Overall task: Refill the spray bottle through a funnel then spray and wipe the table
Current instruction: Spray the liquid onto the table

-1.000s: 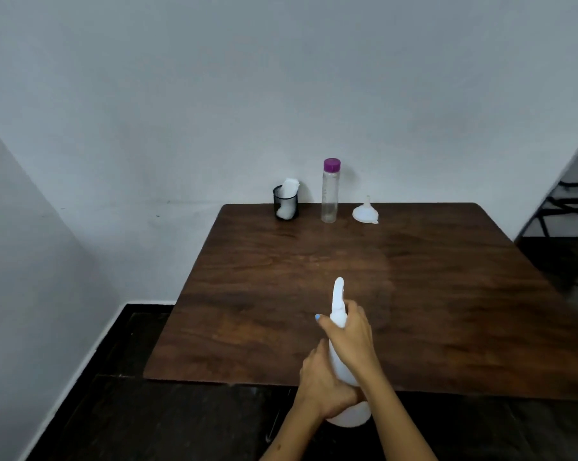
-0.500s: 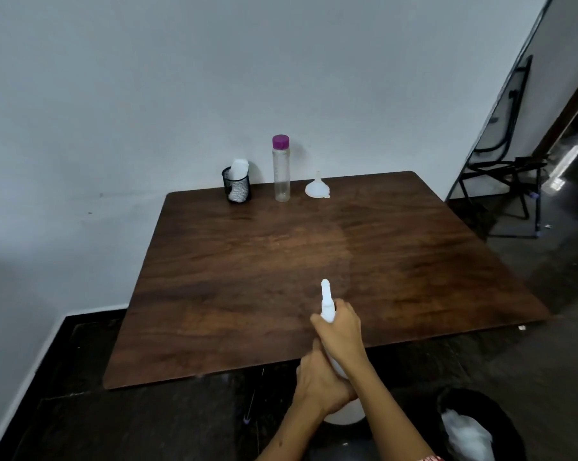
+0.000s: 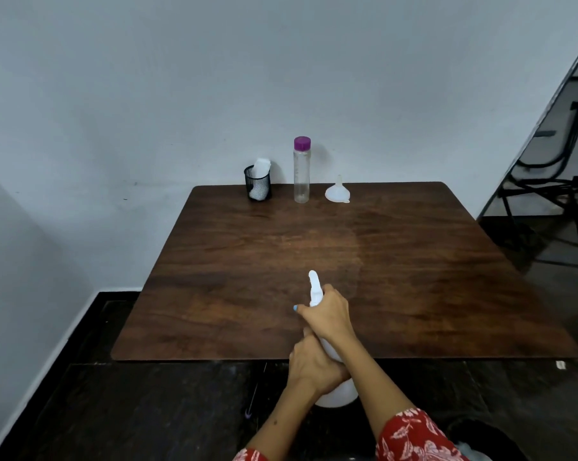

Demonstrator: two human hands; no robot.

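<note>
I hold a white spray bottle [image 3: 336,392] over the near edge of the brown wooden table [image 3: 414,267], nozzle pointing away from me. My left hand [image 3: 312,362] grips the bottle's body from the left. My right hand [image 3: 330,314] is wrapped round the spray head, fingers curled over the trigger area. At the table's far edge stand a clear bottle with a purple cap [image 3: 301,169], a white funnel [image 3: 337,191] lying mouth down to its right, and a black mesh cup holding a white cloth [image 3: 257,183] to its left.
A grey wall runs behind and to the left of the table. A dark metal chair frame [image 3: 547,191] stands at the right. The floor is dark, with a black bin [image 3: 480,440] partly visible at the bottom right.
Both hands keep the same hold on the spray bottle. The view has swung left and right across the frames while the bottle stays over the table's near edge.
</note>
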